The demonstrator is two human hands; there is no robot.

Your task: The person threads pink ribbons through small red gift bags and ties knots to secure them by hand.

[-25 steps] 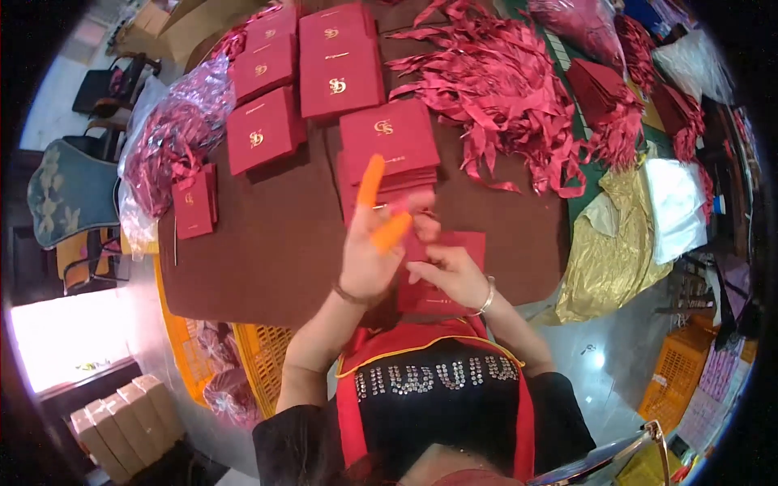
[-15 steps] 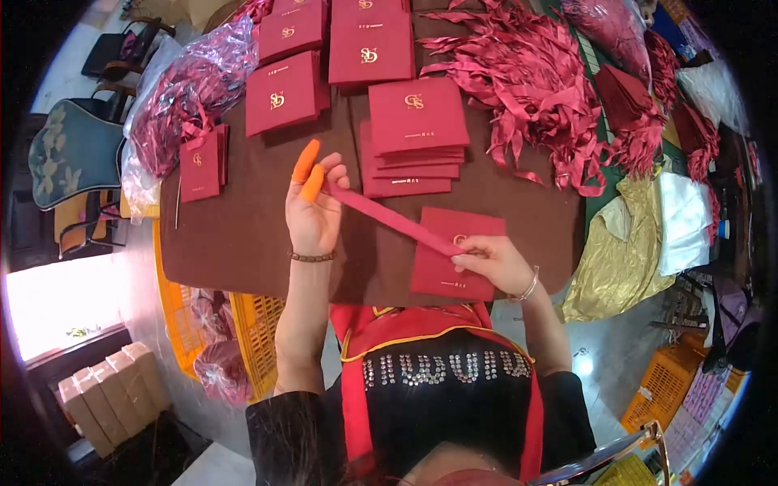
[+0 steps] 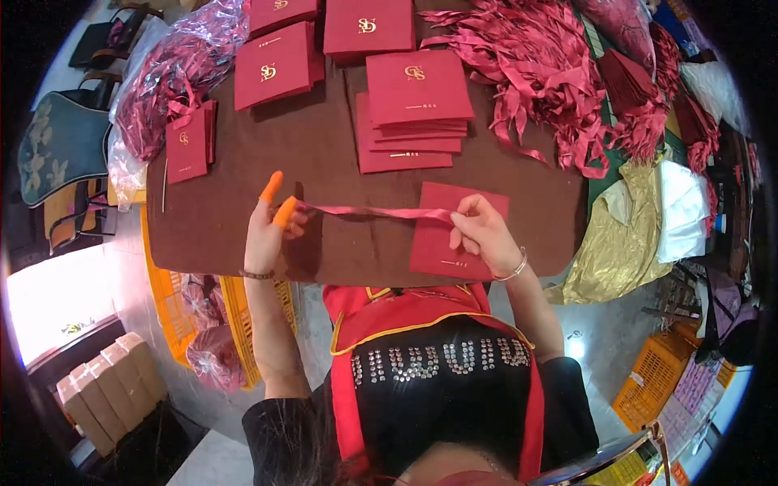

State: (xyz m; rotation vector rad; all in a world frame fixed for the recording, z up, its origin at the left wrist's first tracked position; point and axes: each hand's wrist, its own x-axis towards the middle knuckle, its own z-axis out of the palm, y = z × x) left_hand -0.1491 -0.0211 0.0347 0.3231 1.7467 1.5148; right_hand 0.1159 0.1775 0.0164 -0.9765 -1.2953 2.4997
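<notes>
A dark pink ribbon (image 3: 373,212) is stretched level between my hands above the brown-covered table (image 3: 235,219). My left hand (image 3: 274,231), with orange finger cots on two fingers, grips one end of it. My right hand (image 3: 485,232) pinches the other end between thumb and fingers. Below that hand lies a single flat red paper bag (image 3: 433,257), partly covered by the fingers. Just beyond the ribbon sits a stack of similar red bags (image 3: 417,89) with gold print.
More red bags (image 3: 275,69) stand in stacks at the back. A heap of loose ribbons (image 3: 535,81) spreads over the back right. Plastic-wrapped ribbons (image 3: 178,89) lie at the left beside small red bags (image 3: 190,150). Orange crates (image 3: 170,312) stand below the table's left edge.
My left hand has moved left and nearer to me, drawing the ribbon from a slant to level. My right hand still holds its end and has shifted slightly upward.
</notes>
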